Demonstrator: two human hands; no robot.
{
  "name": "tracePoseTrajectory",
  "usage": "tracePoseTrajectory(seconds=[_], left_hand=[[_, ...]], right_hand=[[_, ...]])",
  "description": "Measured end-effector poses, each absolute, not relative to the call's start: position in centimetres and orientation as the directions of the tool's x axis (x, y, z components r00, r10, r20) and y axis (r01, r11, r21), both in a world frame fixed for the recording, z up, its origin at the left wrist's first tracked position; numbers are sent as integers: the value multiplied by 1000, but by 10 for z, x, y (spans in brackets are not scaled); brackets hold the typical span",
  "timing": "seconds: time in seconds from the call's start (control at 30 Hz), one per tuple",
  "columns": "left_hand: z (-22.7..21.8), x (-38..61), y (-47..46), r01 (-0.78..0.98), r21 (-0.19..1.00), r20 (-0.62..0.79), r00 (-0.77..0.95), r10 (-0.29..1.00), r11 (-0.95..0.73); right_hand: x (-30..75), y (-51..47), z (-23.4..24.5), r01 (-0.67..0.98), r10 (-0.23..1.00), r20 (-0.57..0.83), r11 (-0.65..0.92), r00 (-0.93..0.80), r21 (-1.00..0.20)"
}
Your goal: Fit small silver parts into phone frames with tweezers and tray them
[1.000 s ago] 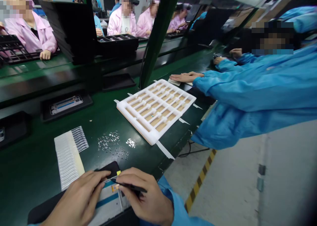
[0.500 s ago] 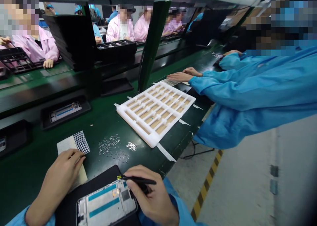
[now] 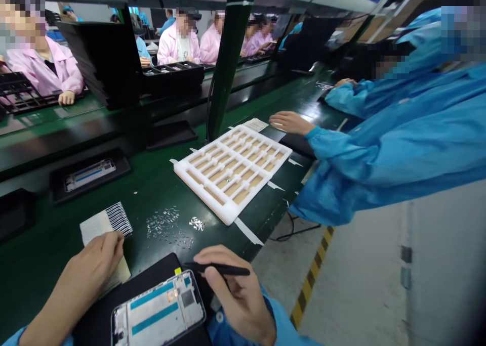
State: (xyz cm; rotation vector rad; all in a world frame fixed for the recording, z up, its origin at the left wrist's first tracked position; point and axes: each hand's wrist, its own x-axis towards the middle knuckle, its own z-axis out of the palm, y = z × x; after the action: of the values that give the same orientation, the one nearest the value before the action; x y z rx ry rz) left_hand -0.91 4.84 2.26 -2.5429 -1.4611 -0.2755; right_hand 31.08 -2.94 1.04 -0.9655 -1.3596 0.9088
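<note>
Roughly between left hand (image 3: 89, 266), fingertips together at sheet (image 3: 92, 225), and right hand (image 3: 241, 298), clamped on tweezers (image 3: 232, 270): phone frame (image 3: 155, 313).

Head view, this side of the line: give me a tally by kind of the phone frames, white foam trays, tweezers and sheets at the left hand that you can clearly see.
Phone frames: 2
White foam tray: 1
Black tweezers, in the right hand: 1
Sheet of strips, at the left hand: 1
Total: 5
</note>
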Motion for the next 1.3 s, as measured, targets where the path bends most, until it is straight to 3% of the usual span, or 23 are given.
tracePoseTrajectory(seconds=[0.07,0.13,0.23,0.3,0.43,0.63,0.7,0.77,0.87,0.93,1.0,1.17,1.3], left_hand=[[31,-1,36,849,31,277,500,820,-528],[39,13,20,812,281,273,444,854,-512],[46,39,-5,625,731,97,304,948,-275],[48,54,-17,479,875,-55,247,967,-73],[48,69,-28,330,939,-151,149,977,95],[45,69,-30,365,931,-99,172,980,30],[43,63,-27,420,906,-45,225,973,-55],[41,53,-23,547,808,30,333,943,-219],[35,35,-23,730,458,149,499,854,-506],[30,27,-27,756,216,194,587,786,-618],[24,24,-33,727,59,182,666,724,-684],[14,27,-45,688,-129,164,726,668,-715],[13,25,-48,671,-162,157,741,652,-724]], right_hand=[[310,-34,17,1,938,345,345,21,-938],[305,-40,21,-1,945,327,327,18,-945],[291,-48,21,70,960,279,280,-23,-957],[280,-51,17,99,967,247,251,-55,-963],[267,-51,12,67,961,272,274,-43,-959],[263,-49,15,81,933,359,358,-3,-930],[266,-47,14,131,925,380,380,-28,-916],[272,-43,11,257,902,424,429,-78,-866],[284,-33,6,539,827,505,551,-249,-637],[290,-28,3,664,774,488,615,-404,-425],[293,-25,3,713,745,437,644,-503,-277],[289,-27,5,741,733,387,651,-560,-162],[285,-27,5,740,722,394,658,-569,-136]])
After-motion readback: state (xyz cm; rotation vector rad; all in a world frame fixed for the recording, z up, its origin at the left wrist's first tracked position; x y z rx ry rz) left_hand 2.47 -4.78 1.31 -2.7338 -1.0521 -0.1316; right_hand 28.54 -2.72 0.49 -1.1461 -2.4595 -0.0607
